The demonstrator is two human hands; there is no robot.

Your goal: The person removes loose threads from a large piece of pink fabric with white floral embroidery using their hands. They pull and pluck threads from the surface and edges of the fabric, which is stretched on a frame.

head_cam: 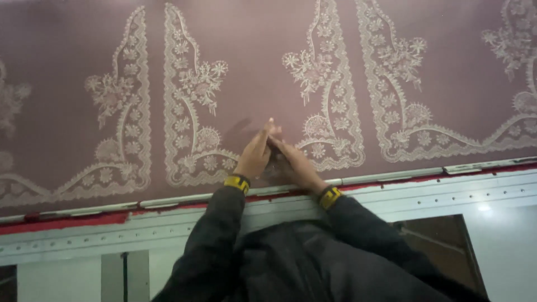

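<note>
the left hand [254, 155] and right hand [295, 162], fingers together and fingertips meeting, press on the mauve embroidered fabric [268, 50] just above the frame rail [391, 176], holding nothing visible.

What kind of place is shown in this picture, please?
Probably a textile embroidery workshop: a wide mauve fabric with repeated white floral embroidery is stretched along a long metal frame, and both hands work on it.

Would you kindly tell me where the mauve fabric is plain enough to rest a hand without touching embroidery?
Plain patches lie on the mauve fabric at upper left, between the two central floral panels above the hands, and right of the far panel. It is crowded where the left hand and right hand meet.
</note>
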